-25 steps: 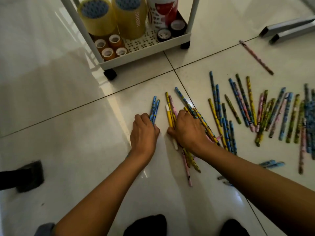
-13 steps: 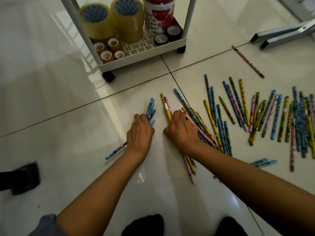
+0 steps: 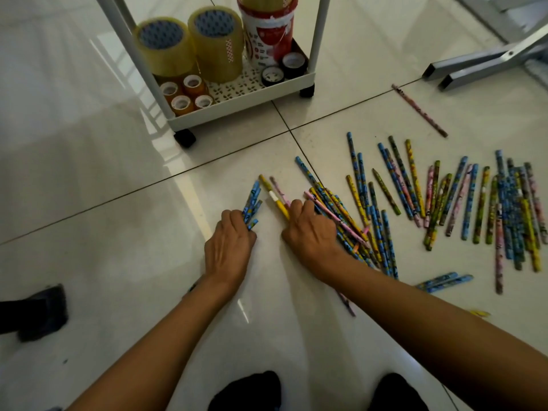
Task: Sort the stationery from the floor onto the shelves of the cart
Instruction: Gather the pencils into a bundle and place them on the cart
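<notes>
Head view: the left hand (image 3: pixel 229 247) grips a blue pencil bundle (image 3: pixel 251 207), fingers curled around it; the right hand (image 3: pixel 310 229) curls over the mixed pencil pile (image 3: pixel 341 215). Many scattered pencils (image 3: pixel 474 203) remain on the floor (image 3: pixel 103 203); the cart (image 3: pixel 237 109) holds only tape rolls (image 3: pixel 163 46), so sorting appears early.

Floor (image 3: pixel 89 173): glazed tile, smooth and highly glossy, throwing back window light; grout lines matt and dark. Cart (image 3: pixel 237 109): tray and posts in white, satin-finished material, plastic or painted metal, cannot tell; tray base perforated. Large tape rolls (image 3: pixel 189 46): clear yellowish film, shiny, on printed cores. Canister (image 3: pixel 268 31), far right on the cart shelf: glossy printed wrap. Pencils (image 3: pixel 415 200): smooth printed patterned coating, slight sheen. Frame legs (image 3: pixel 486 65), far right: square metal tube, dull silver-grey.
</notes>
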Action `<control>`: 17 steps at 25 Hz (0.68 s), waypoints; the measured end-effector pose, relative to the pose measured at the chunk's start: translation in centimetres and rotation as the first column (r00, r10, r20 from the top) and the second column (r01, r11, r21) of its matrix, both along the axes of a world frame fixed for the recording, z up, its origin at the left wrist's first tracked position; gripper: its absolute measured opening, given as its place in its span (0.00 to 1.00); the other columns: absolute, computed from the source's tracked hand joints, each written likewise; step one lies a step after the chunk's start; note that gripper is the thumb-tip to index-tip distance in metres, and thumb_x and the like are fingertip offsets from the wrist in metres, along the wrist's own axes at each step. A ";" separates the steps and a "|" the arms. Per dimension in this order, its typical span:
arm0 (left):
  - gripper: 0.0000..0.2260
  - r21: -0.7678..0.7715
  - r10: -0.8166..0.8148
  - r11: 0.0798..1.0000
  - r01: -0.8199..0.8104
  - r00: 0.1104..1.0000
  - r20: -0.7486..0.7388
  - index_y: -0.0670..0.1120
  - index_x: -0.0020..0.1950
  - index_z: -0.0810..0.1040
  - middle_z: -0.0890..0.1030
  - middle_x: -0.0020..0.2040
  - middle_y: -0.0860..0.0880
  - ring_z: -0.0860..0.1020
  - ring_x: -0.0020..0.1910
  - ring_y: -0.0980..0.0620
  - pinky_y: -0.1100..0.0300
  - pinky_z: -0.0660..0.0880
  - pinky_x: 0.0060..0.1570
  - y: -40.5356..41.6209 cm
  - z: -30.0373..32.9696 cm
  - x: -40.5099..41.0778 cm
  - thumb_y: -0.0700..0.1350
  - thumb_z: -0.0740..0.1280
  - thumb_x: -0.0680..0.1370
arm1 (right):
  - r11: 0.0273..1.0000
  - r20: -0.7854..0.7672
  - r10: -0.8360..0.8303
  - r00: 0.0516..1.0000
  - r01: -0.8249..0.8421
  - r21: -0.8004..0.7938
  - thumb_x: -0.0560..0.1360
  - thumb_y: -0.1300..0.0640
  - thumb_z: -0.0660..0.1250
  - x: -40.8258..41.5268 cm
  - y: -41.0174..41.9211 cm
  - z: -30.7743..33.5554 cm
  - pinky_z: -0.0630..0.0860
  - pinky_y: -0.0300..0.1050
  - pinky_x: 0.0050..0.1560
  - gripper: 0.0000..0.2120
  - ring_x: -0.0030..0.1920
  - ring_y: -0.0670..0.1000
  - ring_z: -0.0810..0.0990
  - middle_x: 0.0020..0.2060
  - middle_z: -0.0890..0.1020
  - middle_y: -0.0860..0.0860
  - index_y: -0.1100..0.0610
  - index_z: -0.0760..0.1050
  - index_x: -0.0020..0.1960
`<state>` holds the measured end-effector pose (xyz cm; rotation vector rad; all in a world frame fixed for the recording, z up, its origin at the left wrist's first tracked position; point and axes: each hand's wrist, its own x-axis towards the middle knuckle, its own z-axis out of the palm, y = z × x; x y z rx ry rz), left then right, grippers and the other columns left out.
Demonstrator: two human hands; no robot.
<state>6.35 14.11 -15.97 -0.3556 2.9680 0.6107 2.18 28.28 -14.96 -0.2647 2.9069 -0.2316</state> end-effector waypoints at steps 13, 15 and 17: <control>0.22 0.317 0.149 0.933 -0.172 0.984 0.096 0.43 0.51 0.73 0.78 0.45 0.43 0.79 0.43 0.43 0.48 0.78 0.41 4.7 0.7 2.0 0.63 0.62 0.76 | 0.706 0.206 -0.274 0.939 0.342 -0.621 0.82 0.54 0.54 -2.3 2.7 2.5 0.75 0.54 0.36 0.12 0.39 0.59 0.77 0.42 0.77 0.58 0.62 0.66 0.57; 0.27 0.235 0.028 0.969 -0.071 0.983 0.182 0.44 0.53 0.72 0.76 0.49 0.44 0.78 0.46 0.43 0.49 0.77 0.43 6.2 1.0 3.1 0.68 0.64 0.71 | 0.562 0.273 -0.327 0.904 0.419 -0.714 0.82 0.54 0.54 -2.4 4.2 3.2 0.77 0.47 0.31 0.10 0.35 0.52 0.76 0.39 0.76 0.54 0.60 0.66 0.56; 0.26 0.114 -0.099 0.991 0.075 0.970 0.224 0.45 0.56 0.70 0.75 0.52 0.45 0.77 0.50 0.44 0.53 0.76 0.44 7.6 1.0 3.6 0.66 0.65 0.72 | 0.555 0.231 -0.407 0.884 0.440 -0.706 0.82 0.54 0.55 -2.6 6.2 3.8 0.70 0.44 0.29 0.08 0.31 0.49 0.72 0.35 0.73 0.52 0.58 0.67 0.53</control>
